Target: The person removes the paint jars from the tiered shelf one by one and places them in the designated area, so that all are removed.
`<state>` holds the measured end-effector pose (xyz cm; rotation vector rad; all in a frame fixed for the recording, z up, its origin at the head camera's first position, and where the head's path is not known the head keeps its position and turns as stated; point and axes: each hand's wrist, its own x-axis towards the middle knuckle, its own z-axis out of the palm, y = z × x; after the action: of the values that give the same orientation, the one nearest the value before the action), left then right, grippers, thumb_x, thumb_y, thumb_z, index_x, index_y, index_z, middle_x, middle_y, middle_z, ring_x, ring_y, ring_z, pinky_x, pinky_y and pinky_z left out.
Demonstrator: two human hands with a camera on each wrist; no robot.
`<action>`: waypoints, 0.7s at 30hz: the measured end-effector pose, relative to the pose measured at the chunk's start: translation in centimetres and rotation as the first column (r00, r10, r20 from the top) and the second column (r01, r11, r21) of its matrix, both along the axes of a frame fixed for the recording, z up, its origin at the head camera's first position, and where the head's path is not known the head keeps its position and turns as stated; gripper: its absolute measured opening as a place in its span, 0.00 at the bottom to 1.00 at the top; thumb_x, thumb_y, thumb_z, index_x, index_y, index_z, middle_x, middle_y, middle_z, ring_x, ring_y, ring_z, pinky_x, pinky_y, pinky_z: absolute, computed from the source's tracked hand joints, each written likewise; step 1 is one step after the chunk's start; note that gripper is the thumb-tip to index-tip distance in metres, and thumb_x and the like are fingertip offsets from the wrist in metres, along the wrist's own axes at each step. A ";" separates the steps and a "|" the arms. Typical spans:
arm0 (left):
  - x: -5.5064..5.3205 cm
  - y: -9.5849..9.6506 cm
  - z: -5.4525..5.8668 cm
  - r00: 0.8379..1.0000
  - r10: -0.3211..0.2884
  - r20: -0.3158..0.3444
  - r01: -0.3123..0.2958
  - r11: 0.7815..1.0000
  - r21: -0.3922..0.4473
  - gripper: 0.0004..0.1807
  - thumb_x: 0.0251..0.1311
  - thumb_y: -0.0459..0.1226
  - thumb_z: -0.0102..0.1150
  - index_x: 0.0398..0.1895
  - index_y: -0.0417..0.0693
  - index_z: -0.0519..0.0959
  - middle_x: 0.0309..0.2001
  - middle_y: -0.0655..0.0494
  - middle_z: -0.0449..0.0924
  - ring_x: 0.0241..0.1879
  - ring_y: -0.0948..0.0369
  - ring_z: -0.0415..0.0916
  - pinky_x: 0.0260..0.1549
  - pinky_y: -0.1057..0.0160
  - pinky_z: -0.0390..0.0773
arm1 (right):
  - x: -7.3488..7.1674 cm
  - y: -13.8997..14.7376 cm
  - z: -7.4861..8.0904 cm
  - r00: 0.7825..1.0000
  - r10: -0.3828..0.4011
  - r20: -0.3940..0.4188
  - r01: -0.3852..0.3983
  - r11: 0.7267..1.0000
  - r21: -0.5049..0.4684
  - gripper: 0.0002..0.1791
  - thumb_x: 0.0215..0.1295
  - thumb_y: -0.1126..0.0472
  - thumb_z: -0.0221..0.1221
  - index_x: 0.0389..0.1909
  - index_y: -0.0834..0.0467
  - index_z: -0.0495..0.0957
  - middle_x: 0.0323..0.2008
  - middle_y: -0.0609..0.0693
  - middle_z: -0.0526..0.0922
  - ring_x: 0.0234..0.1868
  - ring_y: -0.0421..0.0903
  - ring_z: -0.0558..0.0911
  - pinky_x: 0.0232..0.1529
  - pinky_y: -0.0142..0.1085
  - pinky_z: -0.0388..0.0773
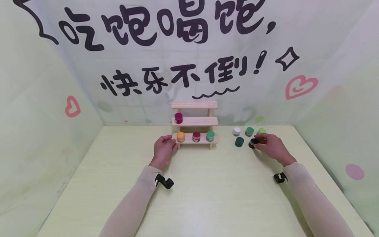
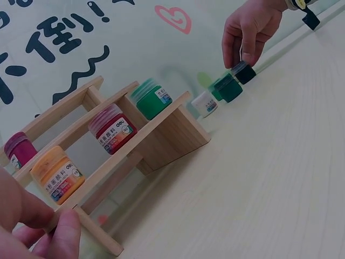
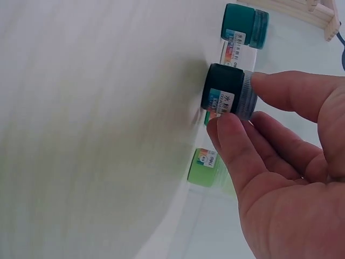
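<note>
My left hand (image 1: 163, 151) pinches the left end of the bottom shelf of a three-step wooden stand (image 1: 194, 105). On that shelf sit an orange paint jar (image 1: 180, 137), a red paint jar (image 1: 196, 137) and a green paint jar (image 1: 210, 136); a magenta paint jar (image 1: 178, 118) occupies the left of the middle step. To the stand's right, my right hand (image 1: 273, 148) holds a very dark paint jar (image 3: 223, 89) between thumb and fingertips. It is upright, at or just above the table; I cannot tell which.
Around the dark jar stand a white jar (image 1: 237, 131), a green jar (image 1: 249, 131), a teal jar (image 1: 239, 142) and a light green jar (image 1: 261, 131), partly hidden by the hand. A printed cloth wall (image 1: 142, 112) rises behind the pale table (image 1: 201, 191).
</note>
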<state>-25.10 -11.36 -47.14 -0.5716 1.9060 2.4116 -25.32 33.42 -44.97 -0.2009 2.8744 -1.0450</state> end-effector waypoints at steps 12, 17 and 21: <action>-0.1 -0.1 -0.3 1.000 -0.002 -0.006 0.002 1.000 0.006 0.18 0.73 0.28 0.58 0.63 0.40 0.73 0.56 0.43 0.78 0.49 0.56 0.82 0.50 0.67 0.89 | -0.1 0.0 1.0 0.997 -0.057 -0.057 0.057 0.998 -0.002 0.31 0.74 0.48 0.65 0.69 0.64 0.75 0.65 0.65 0.81 0.65 0.64 0.82 0.62 0.57 0.84; -0.2 -0.1 -0.4 1.000 0.001 -0.014 -0.001 1.000 0.004 0.18 0.72 0.28 0.59 0.63 0.40 0.73 0.54 0.44 0.78 0.47 0.57 0.82 0.48 0.68 0.89 | -0.1 -0.7 1.8 0.993 -0.084 -0.079 0.082 0.996 -0.028 0.31 0.74 0.47 0.65 0.68 0.63 0.76 0.64 0.65 0.82 0.64 0.63 0.83 0.60 0.55 0.86; -0.2 0.0 -0.4 1.000 0.002 -0.016 -0.002 1.000 -0.002 0.18 0.72 0.27 0.59 0.63 0.40 0.73 0.53 0.44 0.78 0.47 0.58 0.81 0.48 0.67 0.89 | -0.1 -1.4 2.2 0.990 -0.090 -0.111 0.084 0.995 -0.056 0.30 0.74 0.48 0.66 0.68 0.62 0.77 0.63 0.64 0.83 0.64 0.63 0.83 0.53 0.38 0.90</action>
<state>-25.32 -11.40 -47.54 -0.5557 1.9145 2.4234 -25.40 32.03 -42.72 -0.1438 2.9842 -1.1597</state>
